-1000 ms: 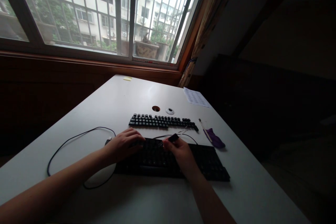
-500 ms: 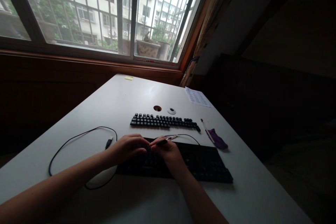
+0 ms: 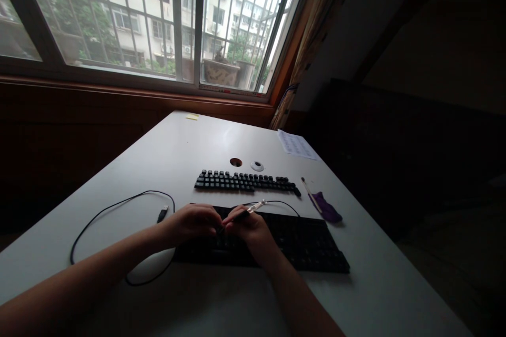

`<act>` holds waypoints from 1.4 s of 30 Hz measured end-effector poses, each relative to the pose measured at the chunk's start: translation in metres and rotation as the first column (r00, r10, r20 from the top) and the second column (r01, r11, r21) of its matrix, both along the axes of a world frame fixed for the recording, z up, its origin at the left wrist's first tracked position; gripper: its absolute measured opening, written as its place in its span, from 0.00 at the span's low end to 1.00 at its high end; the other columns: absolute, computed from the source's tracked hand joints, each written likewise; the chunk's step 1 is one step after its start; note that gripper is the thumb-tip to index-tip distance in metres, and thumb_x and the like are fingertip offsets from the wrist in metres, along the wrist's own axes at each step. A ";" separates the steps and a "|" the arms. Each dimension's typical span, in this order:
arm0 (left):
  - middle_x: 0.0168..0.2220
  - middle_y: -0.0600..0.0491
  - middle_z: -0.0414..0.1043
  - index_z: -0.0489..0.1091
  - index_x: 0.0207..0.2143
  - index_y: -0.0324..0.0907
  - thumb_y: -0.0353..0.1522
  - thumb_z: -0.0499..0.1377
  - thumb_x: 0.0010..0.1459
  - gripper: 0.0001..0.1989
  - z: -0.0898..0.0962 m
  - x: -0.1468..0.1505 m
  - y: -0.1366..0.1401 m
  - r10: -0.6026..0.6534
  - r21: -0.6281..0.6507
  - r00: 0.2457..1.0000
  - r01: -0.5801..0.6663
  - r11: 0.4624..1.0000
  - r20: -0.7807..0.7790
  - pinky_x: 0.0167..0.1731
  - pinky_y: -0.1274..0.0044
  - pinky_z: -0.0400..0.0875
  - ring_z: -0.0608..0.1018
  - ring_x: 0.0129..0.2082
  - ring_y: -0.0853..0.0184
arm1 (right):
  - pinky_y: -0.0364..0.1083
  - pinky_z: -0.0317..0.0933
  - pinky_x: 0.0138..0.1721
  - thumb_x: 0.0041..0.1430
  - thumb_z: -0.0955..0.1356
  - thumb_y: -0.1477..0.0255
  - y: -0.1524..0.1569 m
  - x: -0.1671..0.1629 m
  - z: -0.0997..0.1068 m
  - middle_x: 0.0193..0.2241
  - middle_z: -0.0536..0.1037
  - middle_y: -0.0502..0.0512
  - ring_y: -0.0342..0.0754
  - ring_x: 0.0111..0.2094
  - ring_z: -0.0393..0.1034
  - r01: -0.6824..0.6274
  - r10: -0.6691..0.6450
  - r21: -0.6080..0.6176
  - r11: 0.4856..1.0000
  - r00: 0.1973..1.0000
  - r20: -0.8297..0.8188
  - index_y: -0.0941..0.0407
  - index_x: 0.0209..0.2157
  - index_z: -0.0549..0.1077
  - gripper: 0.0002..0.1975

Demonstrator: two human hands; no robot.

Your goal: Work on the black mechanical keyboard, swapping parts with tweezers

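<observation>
R hand grips a slim tool, dark handle w/ a pale, shiny far end angled up & away; its near tip is lost btwn the fingers. L hand is curled, fingertips brought in to meet the R hand's; can't tell if it's pinching anything, b/c the fingers & shadow hide that spot. Both are over the L-centre part of a black kbd lying flat on the white table. Hands cover much of the kbd's L half; the rest is v. dark, so individual keys are hard to make out. L forearm is cut off at the pic's L edge, R forearm at the bottom.

Just behind the kbd: rows of black keycaps, legends too small to read. Cord loops on the L, partly hidden under the L forearm; USB plug near L wrist, any marking illegible. On the R, a thin stick w/ dark tip, next to a crumpled purple cloth.

Far R corner: paper sheet w/ lines of print, unreadable. Yellow slip at far edge, too small for detail. Red marks on window frame look like lettering, also illegible.
</observation>
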State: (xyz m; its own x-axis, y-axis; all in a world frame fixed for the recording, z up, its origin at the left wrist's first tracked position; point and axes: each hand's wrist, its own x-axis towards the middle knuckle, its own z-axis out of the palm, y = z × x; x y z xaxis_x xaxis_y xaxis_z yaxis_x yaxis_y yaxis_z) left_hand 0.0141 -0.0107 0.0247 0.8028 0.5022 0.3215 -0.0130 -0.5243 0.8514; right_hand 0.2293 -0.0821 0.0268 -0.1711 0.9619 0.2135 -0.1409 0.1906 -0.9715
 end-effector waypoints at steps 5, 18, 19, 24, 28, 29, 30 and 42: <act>0.42 0.45 0.74 0.75 0.45 0.37 0.34 0.63 0.62 0.11 0.002 0.000 -0.002 -0.051 -0.074 0.997 0.055 0.996 0.057 0.41 0.76 0.73 0.77 0.40 0.63 | 0.44 0.64 0.34 0.53 0.75 0.73 0.001 0.002 -0.003 0.31 0.73 0.49 0.43 0.30 0.69 -0.015 0.015 -0.010 1.000 1.000 -0.027 0.53 0.33 0.82 0.03; 0.44 0.45 0.70 0.75 0.42 0.37 0.32 0.65 0.59 0.10 0.005 0.001 -0.003 -0.082 -0.285 0.983 0.127 0.950 0.165 0.46 0.71 0.72 0.75 0.45 0.61 | 0.44 0.65 0.36 0.52 0.77 0.73 0.000 -0.001 -0.002 0.31 0.74 0.50 0.46 0.33 0.70 0.088 -0.099 0.169 0.982 0.993 0.057 0.52 0.32 0.82 0.04; 0.44 0.45 0.70 0.75 0.42 0.37 0.32 0.65 0.59 0.09 0.005 0.001 -0.003 -0.087 -0.288 0.983 0.131 0.949 0.161 0.46 0.72 0.72 0.75 0.45 0.62 | 0.44 0.65 0.35 0.53 0.77 0.73 -0.001 -0.002 -0.002 0.31 0.75 0.50 0.46 0.34 0.70 0.091 -0.104 0.180 0.979 0.992 0.064 0.52 0.32 0.82 0.04; 0.43 0.46 0.69 0.74 0.42 0.37 0.32 0.65 0.59 0.10 0.002 -0.001 0.000 -0.097 -0.305 0.988 0.131 0.943 0.124 0.43 0.74 0.71 0.75 0.43 0.63 | 0.45 0.66 0.34 0.54 0.76 0.72 -0.004 -0.004 0.000 0.31 0.75 0.50 0.47 0.33 0.71 0.120 -0.150 0.240 0.963 0.982 0.111 0.51 0.32 0.82 0.03; 0.42 0.47 0.68 0.74 0.42 0.37 0.33 0.65 0.60 0.10 0.005 -0.003 0.001 -0.117 -0.301 0.990 0.136 0.944 0.080 0.43 0.74 0.71 0.74 0.42 0.64 | 0.45 0.65 0.34 0.56 0.75 0.73 -0.008 -0.004 0.002 0.31 0.75 0.51 0.47 0.33 0.71 0.130 -0.187 0.298 0.946 0.967 0.171 0.51 0.33 0.82 0.03; 0.43 0.47 0.68 0.74 0.42 0.37 0.34 0.65 0.60 0.10 0.007 -0.004 0.000 -0.123 -0.304 0.990 0.139 0.943 0.072 0.43 0.74 0.70 0.74 0.42 0.64 | 0.45 0.65 0.34 0.56 0.75 0.73 -0.008 -0.004 0.002 0.31 0.75 0.51 0.47 0.33 0.71 0.128 -0.188 0.306 0.943 0.966 0.178 0.50 0.33 0.82 0.03; 0.43 0.46 0.68 0.74 0.42 0.37 0.34 0.65 0.60 0.10 0.009 -0.005 0.000 -0.127 -0.310 0.990 0.142 0.940 0.068 0.44 0.74 0.70 0.73 0.43 0.63 | 0.45 0.65 0.33 0.56 0.75 0.73 -0.008 -0.004 0.002 0.31 0.75 0.51 0.47 0.33 0.71 0.127 -0.190 0.312 0.942 0.965 0.181 0.50 0.33 0.82 0.03; 0.39 0.49 0.72 0.72 0.45 0.37 0.36 0.66 0.59 0.14 0.008 -0.009 -0.002 -0.109 -0.499 0.994 0.086 0.862 -0.017 0.39 0.76 0.69 0.73 0.39 0.66 | 0.45 0.65 0.33 0.56 0.75 0.73 -0.009 -0.006 0.002 0.31 0.75 0.50 0.46 0.33 0.72 0.150 -0.235 0.351 0.924 0.948 0.215 0.51 0.33 0.82 0.03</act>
